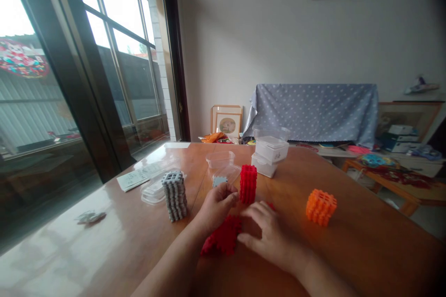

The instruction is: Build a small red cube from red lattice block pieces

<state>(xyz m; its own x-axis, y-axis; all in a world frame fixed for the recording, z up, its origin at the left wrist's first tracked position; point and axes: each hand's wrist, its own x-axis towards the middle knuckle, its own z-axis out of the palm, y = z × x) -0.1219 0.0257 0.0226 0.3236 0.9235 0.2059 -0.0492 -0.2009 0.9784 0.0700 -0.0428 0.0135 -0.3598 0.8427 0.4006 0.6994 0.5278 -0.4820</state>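
Note:
A red stack of interlocking foam pieces (248, 184) stands upright on the wooden table (365, 250). My left hand (216, 207) is curled right beside it, fingertips close to its lower left side; whether they touch is unclear. My right hand (268, 234) lies palm down over flat red foam pieces (223, 239) spread on the table. A grey stack of the same kind of pieces (175, 195) stands to the left. An orange foam cube (321, 206) sits to the right, apart from both hands.
Clear plastic tubs (271, 150) and lids (153, 191) sit behind the stacks, with a paper sheet (132, 179) at the left. A small grey piece (89, 216) lies near the window side. A cloth-covered cabinet and cluttered low table stand beyond.

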